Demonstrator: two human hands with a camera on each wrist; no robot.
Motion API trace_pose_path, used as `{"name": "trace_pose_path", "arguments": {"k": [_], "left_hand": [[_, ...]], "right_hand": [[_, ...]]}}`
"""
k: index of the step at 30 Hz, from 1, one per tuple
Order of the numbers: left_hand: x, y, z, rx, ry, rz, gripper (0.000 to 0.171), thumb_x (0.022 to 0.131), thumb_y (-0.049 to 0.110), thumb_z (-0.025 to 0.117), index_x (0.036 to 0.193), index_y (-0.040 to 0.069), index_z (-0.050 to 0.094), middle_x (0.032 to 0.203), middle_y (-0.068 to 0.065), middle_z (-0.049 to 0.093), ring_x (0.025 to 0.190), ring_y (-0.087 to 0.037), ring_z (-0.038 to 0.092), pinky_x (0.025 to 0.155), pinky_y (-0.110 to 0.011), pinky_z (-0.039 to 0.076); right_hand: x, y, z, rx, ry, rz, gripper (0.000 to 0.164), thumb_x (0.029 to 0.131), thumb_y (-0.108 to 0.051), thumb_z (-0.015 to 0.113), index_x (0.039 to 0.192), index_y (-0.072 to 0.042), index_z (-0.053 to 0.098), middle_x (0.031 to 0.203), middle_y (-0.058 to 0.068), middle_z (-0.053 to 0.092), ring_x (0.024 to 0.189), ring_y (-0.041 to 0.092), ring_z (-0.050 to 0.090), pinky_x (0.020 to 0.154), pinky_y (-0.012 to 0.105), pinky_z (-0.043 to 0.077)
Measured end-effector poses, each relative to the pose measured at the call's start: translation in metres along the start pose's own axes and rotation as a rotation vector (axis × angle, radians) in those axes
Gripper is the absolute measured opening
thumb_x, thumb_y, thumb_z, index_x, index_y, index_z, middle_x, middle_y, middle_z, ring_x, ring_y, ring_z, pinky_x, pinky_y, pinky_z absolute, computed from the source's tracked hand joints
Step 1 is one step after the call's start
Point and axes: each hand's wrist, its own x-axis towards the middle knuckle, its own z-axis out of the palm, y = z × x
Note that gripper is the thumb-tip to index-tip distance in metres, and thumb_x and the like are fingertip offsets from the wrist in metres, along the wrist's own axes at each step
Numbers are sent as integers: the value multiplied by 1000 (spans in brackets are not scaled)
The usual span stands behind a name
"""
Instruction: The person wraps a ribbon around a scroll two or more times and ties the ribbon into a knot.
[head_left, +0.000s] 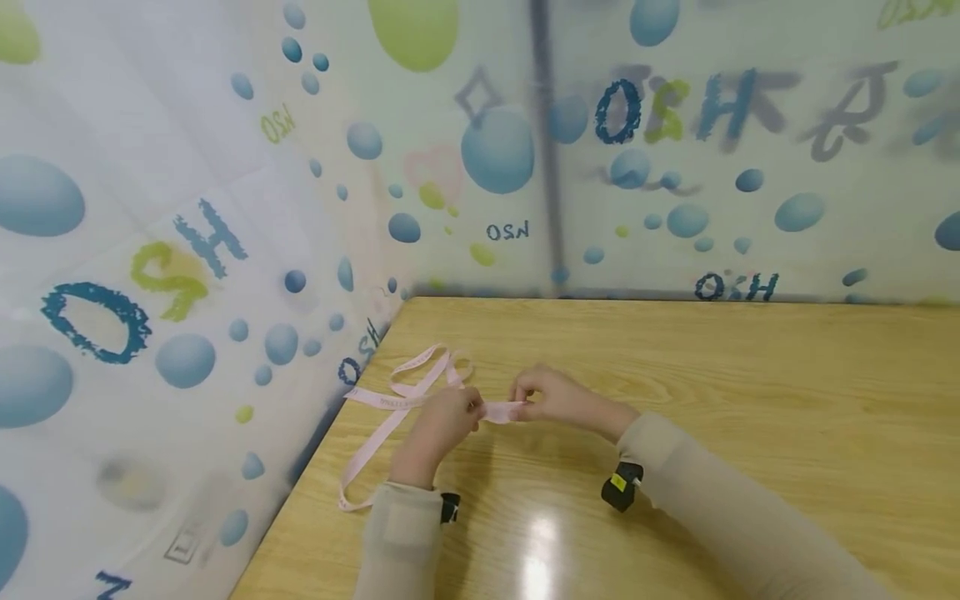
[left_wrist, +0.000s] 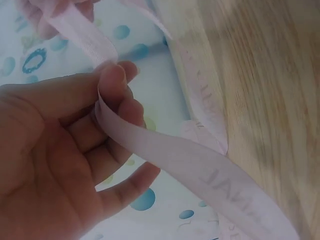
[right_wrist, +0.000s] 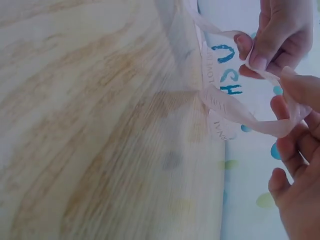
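A long pink ribbon point(head_left: 384, 430) with printed lettering lies in loose loops on the left part of the wooden table. My left hand point(head_left: 446, 421) pinches it between thumb and forefinger, as the left wrist view shows, with the lettered length point(left_wrist: 175, 150) trailing away from the fingers. My right hand point(head_left: 558, 396) pinches the ribbon a short way to the right, so a short piece point(head_left: 501, 412) spans the gap between both hands. In the right wrist view the right hand point(right_wrist: 302, 160) has a curved stretch of ribbon point(right_wrist: 265, 126) at its fingertips.
The wooden table point(head_left: 712, 375) extends to the right and toward the front. A patterned curtain point(head_left: 465, 250) with blue bubbles and lettering stands behind it and along its left side. Dark wrist cameras point(head_left: 622, 487) sit at the cuffs of both sleeves.
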Motion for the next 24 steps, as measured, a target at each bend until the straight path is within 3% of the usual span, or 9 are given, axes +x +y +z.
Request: {"name": "trace_pose_path", "arguments": {"k": [6,9,15,24], "left_hand": [[-2,6,0,47,19,39,13,92,11,58,84,5,66,64,1,58,56,-11,48,52,-24,40],[-2,8,-1,60,13,25,12,92,11,58,84,6,66,65,1,58,57,-11,49,52,-25,40],[-4,9,0,40,-16,4,12,93,12,57,88,6,66,67,1,58,59,-12,50,54,-26,42],[-7,6,2,-75,-56,74,15,94,16,56,87,8,66,67,3,57,58,-13,46,55,-28,39]], "right_hand": [[-3,-6,0,96,-58,48,14,86,-23,68,89,-12,60,76,-4,52,69,12,43,61,27,37],[-6,-6,-1,122,-52,82,13,90,-26,63,95,-13,63,79,-4,55,68,11,42,60,26,37],[-13,0,-5,86,-19,93,18,91,-30,61,85,-15,68,79,-5,57,66,12,43,58,27,37],[-32,12,-24,114,5,160,20,86,-30,67,73,-15,63,72,-3,51,69,17,41,61,31,35]]}}
